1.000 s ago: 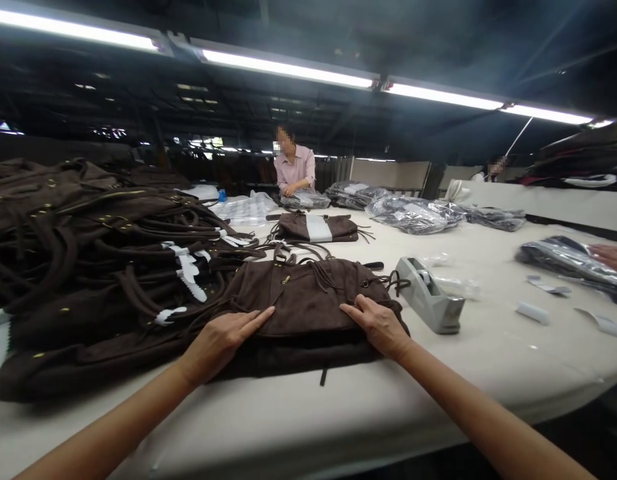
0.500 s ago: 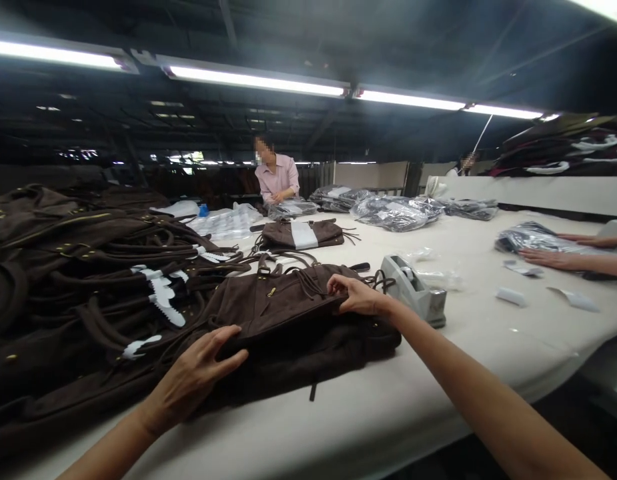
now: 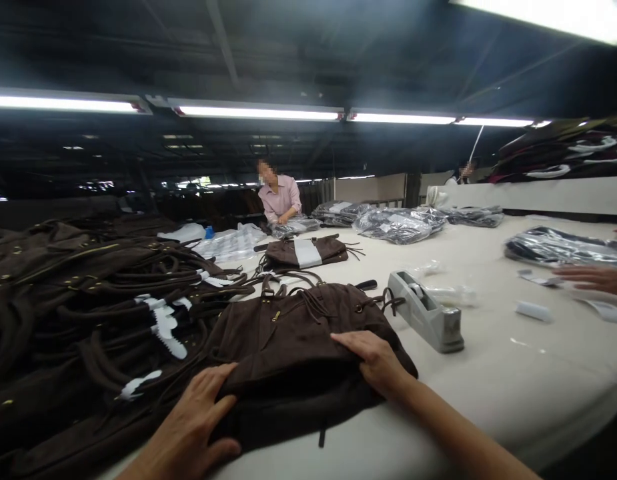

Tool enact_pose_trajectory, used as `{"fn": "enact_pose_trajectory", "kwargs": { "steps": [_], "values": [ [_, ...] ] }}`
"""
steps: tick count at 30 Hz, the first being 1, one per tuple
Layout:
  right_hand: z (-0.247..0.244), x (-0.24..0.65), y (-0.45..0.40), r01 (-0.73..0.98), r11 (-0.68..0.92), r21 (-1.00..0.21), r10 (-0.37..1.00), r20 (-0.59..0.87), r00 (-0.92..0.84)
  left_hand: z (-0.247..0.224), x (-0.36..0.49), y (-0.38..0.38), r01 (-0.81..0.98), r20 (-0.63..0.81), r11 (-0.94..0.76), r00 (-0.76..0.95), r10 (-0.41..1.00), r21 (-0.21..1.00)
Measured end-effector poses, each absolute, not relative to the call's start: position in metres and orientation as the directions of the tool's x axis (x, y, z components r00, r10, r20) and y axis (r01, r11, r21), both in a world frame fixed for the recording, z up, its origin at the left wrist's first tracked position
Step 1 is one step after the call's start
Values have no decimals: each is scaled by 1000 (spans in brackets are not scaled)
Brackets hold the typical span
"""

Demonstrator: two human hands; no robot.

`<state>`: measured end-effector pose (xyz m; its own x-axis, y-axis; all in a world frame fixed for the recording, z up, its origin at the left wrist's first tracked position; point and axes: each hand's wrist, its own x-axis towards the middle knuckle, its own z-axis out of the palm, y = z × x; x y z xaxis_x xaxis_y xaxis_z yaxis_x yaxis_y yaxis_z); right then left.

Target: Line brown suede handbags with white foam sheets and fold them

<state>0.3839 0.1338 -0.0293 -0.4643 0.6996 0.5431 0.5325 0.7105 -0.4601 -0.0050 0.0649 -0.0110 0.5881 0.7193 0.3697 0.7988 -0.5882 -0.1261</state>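
A dark brown handbag (image 3: 293, 327) with a small gold zip pull lies in front of me, its near edge gaping into a dark fold. At its left corner rests my left hand (image 3: 195, 420), fingers against the fabric and thumb spread away. My right hand (image 3: 378, 360) lies on the right part of the bag with fingers stretched out, thumb hidden. Just beyond the bag's right side stands a grey tape dispenser (image 3: 428, 313). Behind it, a folded brown bag (image 3: 305, 252) wears a white paper band.
Brown bags with rope-like handles and white wrappings form a pile (image 3: 78, 313) at left. Plastic-wrapped packs (image 3: 398, 223) lie farther back. A co-worker in a pink shirt (image 3: 279, 197) stands across the table. Another person's hand (image 3: 595, 279) reaches in at right, near paper slips (image 3: 533, 311).
My right hand has let go of the bag's raised edge and now lies flatter on it. The flap has sunk. The view has tilted up, and the co-worker's hands at right have drawn back.
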Motion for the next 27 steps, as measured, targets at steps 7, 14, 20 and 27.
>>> {"fn": "enact_pose_trajectory", "kwargs": {
  "steps": [7, 14, 20, 27],
  "values": [
    [-10, 398, 100, 612, 755, -235, 655, 310, -689, -23, 1, 64, 830, 437, -549, 531, 726, -98],
    [3, 407, 96, 629, 757, -177, 644, 357, -676, 8, 20, 57, 796, 615, -602, 506, 604, -63],
    [28, 425, 88, 664, 740, -105, 636, 430, -641, 97, 39, 43, 742, 739, -648, 532, 414, -171],
    [33, 420, 59, 732, 681, -15, 623, 537, -569, 161, 56, 51, 729, 701, -654, 574, 423, -202]
  ]
}}
